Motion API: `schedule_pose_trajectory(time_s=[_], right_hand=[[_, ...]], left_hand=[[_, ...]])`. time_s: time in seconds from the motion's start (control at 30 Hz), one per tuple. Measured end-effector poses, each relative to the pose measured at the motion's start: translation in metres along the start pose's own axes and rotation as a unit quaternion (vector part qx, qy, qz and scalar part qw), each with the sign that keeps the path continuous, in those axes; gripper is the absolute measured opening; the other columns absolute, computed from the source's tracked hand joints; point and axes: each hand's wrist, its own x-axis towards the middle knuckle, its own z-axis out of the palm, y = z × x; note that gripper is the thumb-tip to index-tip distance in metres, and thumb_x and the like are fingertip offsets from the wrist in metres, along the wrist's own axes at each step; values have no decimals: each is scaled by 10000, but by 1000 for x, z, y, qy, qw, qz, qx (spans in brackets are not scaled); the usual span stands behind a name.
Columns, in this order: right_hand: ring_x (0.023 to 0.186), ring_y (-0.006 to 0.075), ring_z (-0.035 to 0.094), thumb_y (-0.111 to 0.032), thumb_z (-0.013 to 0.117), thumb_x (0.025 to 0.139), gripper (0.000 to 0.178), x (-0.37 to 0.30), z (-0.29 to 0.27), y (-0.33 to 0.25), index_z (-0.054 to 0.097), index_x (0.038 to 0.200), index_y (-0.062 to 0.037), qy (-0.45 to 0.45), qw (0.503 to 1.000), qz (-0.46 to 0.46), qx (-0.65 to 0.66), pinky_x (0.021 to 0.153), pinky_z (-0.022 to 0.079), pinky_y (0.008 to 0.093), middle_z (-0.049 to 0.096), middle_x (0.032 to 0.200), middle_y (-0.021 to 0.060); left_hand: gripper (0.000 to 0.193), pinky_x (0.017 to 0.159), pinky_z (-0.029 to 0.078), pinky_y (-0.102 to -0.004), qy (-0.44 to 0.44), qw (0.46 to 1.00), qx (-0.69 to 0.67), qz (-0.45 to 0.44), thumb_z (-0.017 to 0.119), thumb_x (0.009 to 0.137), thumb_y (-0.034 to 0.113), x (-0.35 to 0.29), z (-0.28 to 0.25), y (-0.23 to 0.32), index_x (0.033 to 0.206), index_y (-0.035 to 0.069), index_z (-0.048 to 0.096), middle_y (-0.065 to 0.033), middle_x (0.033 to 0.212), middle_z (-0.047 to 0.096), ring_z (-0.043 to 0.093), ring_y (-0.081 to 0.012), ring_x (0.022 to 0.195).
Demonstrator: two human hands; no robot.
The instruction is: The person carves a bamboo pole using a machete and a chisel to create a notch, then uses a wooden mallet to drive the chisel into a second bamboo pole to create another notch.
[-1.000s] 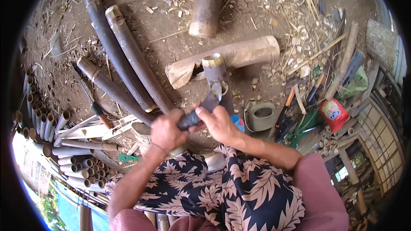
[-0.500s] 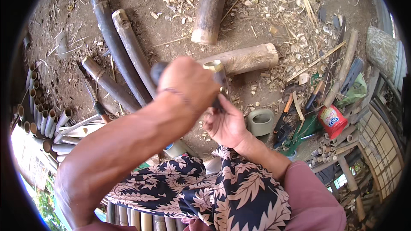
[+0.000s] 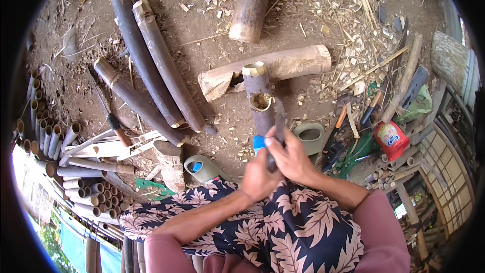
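While leaf-patterned cloth covers the lap, both forearms reach forward over it. The left hand is wrapped around the handle end of a knife, and the right hand is closed on the same knife farther up, thumb along its near side. The blade points away from the body, just beside the right side of an upright bamboo piece; whether they touch I cannot tell. That piece has a rough notch cut in its side and a trimmed, pale top end. Something blue shows at its near end, partly hidden.

Either side sit two olive, hollow objects, one to the left, beside a stump, the other near the right hand. A red container lies farther right. Beyond the bamboo piece a pale log lies crosswise, dark poles slant at left, and a thick bamboo length lies farthest, among scattered chips.
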Motion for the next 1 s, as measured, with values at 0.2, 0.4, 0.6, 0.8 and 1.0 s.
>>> schedule_pose_trajectory(time_s=[0.2,0.4,0.6,0.8,1.0], right_hand=[[841,345,621,-285,599,929,338,9,-90,-38,623,1150,-31,-31,979,-127,-156,752,488,411,604,942,165],[766,305,671,-161,719,693,334,52,-103,-59,667,989,-16,-179,801,-291,-491,634,530,385,656,804,86],[701,320,689,-220,668,724,242,101,-89,-84,655,858,-19,-384,698,-234,-558,599,530,416,683,721,146],[655,378,677,-150,653,775,199,60,-69,-42,618,919,-17,-254,894,-58,-363,600,550,464,675,725,198],[792,434,653,-76,607,778,378,22,-5,8,567,1144,8,-41,986,-65,-148,703,533,491,660,873,255]], left_hand=[[958,1057,397,-405,-300,949,33,87,797,754,443,36,-5,73,1400,-63,303,-266,1373,397,489,-362,1230],[425,759,420,-330,-152,738,-651,-88,444,983,521,56,31,42,994,113,565,-23,841,519,499,-170,784],[304,653,395,-325,3,752,-647,-125,451,987,401,66,30,64,923,123,557,9,656,436,434,-149,630],[333,514,368,-297,84,916,-345,-188,499,958,282,63,2,63,717,63,563,-22,563,463,421,-138,506],[330,539,481,-438,44,995,90,-1,500,916,215,70,-35,36,769,-55,619,-240,649,603,614,-316,586]])
